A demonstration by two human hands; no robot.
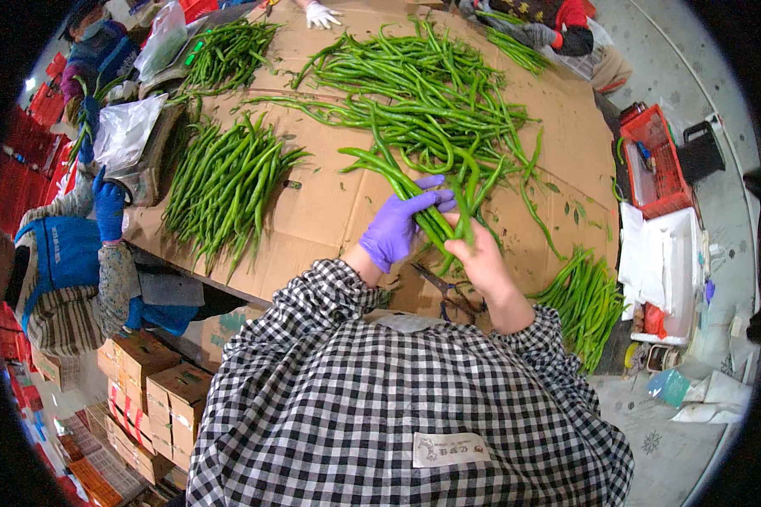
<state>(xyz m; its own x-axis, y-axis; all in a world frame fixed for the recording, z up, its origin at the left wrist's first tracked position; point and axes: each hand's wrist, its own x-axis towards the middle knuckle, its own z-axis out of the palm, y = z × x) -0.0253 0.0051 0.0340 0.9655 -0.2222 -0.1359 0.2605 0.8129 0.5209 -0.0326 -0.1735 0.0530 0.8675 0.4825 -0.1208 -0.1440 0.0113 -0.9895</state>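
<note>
My left hand (391, 230), in a purple glove, is closed around a small bunch of long green chili peppers (395, 179). Bare and ungloved, my right hand (480, 256) pinches green peppers at the near end of that bunch, beside the left fingers. Just beyond both hands spreads a big loose heap of green chili peppers (414, 76) on the cardboard-covered table (321, 224). Dark-handled scissors (450, 291) lie close to my body, below my hands and partly hidden by the right arm.
Neater piles of peppers lie at the left (228, 186), far left (228, 55) and near right (585, 300). A red crate (658, 160) and a white foam box (676, 270) stand right of the table. Co-workers are at the left and far edges; cardboard boxes (148, 380) sit lower left.
</note>
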